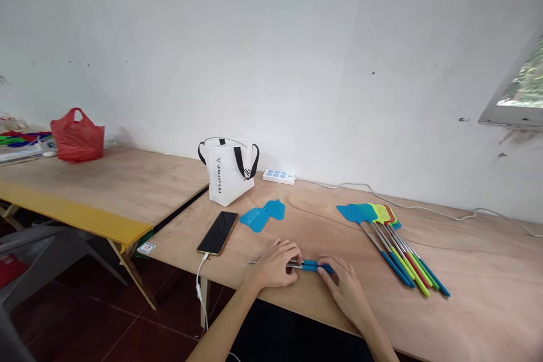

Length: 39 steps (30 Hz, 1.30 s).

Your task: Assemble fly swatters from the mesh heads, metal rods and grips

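Two blue fly swatter handles (311,265) with thin metal rods lie side by side near the table's front edge. My left hand (278,264) curls its fingers around the metal rods, whose tips stick out past it on the left. At the other end my right hand (338,276) is closed on the blue grips, thumb at the near side, covering their ends. Beyond my left hand, two loose blue swatter heads (254,219) lie flat and partly overlap. To the right rests a fanned row of fly swatters (401,254) with blue, yellow-green and red heads and matching grips.
A phone (218,232) on a white charging cable (199,288) lies at the left. Behind it stand a white bag (224,175) with black handles and a power strip (279,176), its cord along the wall. A red plastic bag (78,138) sits on the neighbouring table.
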Available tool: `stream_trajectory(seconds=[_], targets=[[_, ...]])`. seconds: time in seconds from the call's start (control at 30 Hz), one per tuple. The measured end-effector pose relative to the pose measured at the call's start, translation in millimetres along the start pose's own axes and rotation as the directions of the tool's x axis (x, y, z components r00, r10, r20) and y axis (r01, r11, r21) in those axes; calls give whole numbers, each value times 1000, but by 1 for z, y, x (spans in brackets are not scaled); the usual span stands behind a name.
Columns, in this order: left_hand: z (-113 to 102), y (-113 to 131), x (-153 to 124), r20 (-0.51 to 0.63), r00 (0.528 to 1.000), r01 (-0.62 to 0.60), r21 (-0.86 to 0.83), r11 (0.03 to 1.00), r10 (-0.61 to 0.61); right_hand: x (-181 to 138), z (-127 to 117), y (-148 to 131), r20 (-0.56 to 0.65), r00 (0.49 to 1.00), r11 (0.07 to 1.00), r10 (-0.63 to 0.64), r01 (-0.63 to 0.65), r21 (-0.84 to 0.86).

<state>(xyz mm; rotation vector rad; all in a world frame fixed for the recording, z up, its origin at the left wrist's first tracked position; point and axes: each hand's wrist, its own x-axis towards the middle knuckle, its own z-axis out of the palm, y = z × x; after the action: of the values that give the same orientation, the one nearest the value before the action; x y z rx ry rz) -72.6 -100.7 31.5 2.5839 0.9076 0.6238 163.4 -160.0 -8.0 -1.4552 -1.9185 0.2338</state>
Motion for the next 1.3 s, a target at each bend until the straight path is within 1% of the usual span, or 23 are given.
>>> stream_trajectory(seconds=[0.07, 0.13, 0.3, 0.47, 0.7, 0.87, 0.97, 1.13, 1.3], targets=[[0, 0, 0, -12, 1000, 0, 3, 1000, 0, 0, 0, -1, 27, 1000, 1000, -12, 13, -18], [1, -1, 0, -42, 999, 10, 15, 1000, -9, 1, -1, 2, 28, 1000, 999, 1, 0, -44], [4, -7, 2, -138, 985, 117, 56, 992, -108, 1, -8, 20, -23, 999, 996, 37, -39, -81], [8, -12, 3, -151, 978, 158, 67, 985, -146, 1, -16, 34, -46, 997, 993, 64, -68, -97], [13, -17, 3, -152, 975, 173, 48, 984, -164, 0, -15, 33, -10, 1000, 994, 7, -8, -113], [11, -20, 3, -119, 986, 117, -39, 992, -121, 0, -13, 33, -25, 999, 995, -32, 30, -93], [10, -20, 3, -109, 988, 106, -61, 993, -112, 0, -13, 34, -16, 999, 996, -43, 42, -83], [10, -16, 3, -123, 985, 117, -22, 993, -119, 0, -14, 30, 17, 999, 996, -30, 31, -80], [11, -13, 3, -159, 976, 156, 12, 988, -152, 1, -16, 24, 17, 999, 992, -29, 31, -126]])
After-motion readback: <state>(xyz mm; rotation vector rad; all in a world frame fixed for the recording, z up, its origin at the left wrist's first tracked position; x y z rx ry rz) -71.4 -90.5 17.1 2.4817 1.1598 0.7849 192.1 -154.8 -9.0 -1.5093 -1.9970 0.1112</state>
